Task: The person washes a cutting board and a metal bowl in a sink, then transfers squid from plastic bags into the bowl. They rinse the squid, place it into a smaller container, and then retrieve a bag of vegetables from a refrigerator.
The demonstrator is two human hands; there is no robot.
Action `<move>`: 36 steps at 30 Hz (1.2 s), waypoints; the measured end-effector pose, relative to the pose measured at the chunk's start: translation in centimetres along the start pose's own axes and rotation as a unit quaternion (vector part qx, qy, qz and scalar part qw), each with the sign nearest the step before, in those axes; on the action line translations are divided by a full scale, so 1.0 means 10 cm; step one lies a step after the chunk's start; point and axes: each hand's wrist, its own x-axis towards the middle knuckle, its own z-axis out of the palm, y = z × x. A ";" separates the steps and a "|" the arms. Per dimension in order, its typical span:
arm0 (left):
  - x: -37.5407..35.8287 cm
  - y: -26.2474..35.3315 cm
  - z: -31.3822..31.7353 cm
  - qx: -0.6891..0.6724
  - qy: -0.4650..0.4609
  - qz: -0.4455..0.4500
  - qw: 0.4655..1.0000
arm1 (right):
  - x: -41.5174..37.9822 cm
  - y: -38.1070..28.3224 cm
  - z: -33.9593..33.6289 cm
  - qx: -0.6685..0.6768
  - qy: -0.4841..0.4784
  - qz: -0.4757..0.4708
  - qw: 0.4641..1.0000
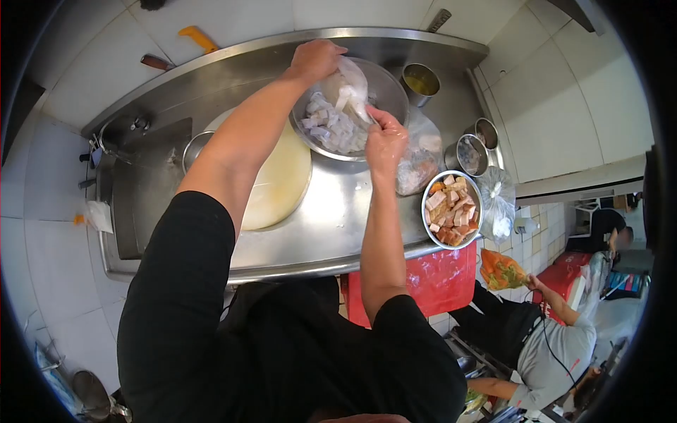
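My left hand [316, 62] is closed on the upper end of a thin clear plastic bag [350, 84]. Lower down, the fingers of my right hand [386, 141] pinch the other end of the same bag. The bag stretches between both hands above a wide metal bowl [396, 93]. Pale, whitish cut chunks [331, 128] lie in the bowl, mostly on its left side. Left of the bowl, a thick round cream-coloured cutting board [285, 190] lies on the steel counter, partly hidden by my left forearm.
A bowl of browned meat chunks [453, 211] stands at the counter's right front, beside filled plastic bags [417, 169]. A metal pot with yellowish liquid [421, 83] stands behind. The sink [151, 204] is left. A co-worker in grey [553, 356] holds an orange bag [502, 269].
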 end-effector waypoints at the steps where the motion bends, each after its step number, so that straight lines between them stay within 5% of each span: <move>1: -0.03 0.00 0.07 -0.005 0.003 -0.023 1.000 | 0.00 0.04 0.03 0.007 0.005 0.006 1.000; 4: -0.05 -0.07 0.21 -0.083 -0.016 -0.104 0.991 | 0.17 0.58 0.08 -0.003 -0.020 0.010 1.000; 6: -0.09 -0.06 0.19 -0.218 -0.076 -0.182 0.956 | 0.33 0.66 0.08 0.111 -0.045 0.189 0.975; 10: -0.28 -0.13 0.55 -0.505 0.020 -0.203 0.839 | 0.69 0.83 0.23 0.288 -0.054 0.420 0.859; 15: -0.37 -0.20 0.68 -0.611 0.010 -0.215 0.762 | 1.06 1.16 0.60 0.345 -0.049 0.406 0.845; 18: -0.33 -0.38 0.74 -0.626 0.000 -0.165 0.762 | 1.10 1.19 0.72 0.327 0.007 0.349 0.878; 21: -0.31 -0.37 0.54 -0.289 0.002 0.044 0.956 | 1.23 1.21 0.75 0.427 -0.021 0.299 0.853; 24: -0.17 -0.43 0.61 -0.516 -0.024 -0.107 0.849 | 1.36 1.14 0.63 0.502 -0.109 0.270 0.815; 26: -0.05 -0.44 0.68 -0.358 0.155 -0.002 0.921 | 1.40 0.97 0.57 0.476 -0.124 0.248 0.835; 28: -0.02 -0.46 0.72 -0.261 0.233 0.053 0.935 | 1.42 0.86 0.52 0.463 -0.125 0.255 0.840; 30: -0.09 -0.37 0.59 -0.248 0.216 0.054 0.943 | 1.47 0.90 0.50 0.464 -0.151 0.236 0.840; 31: -0.11 -0.31 0.52 -0.361 0.149 -0.061 0.919 | 1.52 0.97 0.52 0.472 -0.178 0.215 0.836; 33: -0.12 -0.18 0.38 -0.552 0.005 -0.280 0.785 | 1.52 0.89 0.55 0.473 -0.180 0.206 0.838; 36: -0.05 -0.24 0.52 -0.746 0.034 -0.273 0.606 | 1.53 0.86 0.60 0.441 -0.141 0.214 0.860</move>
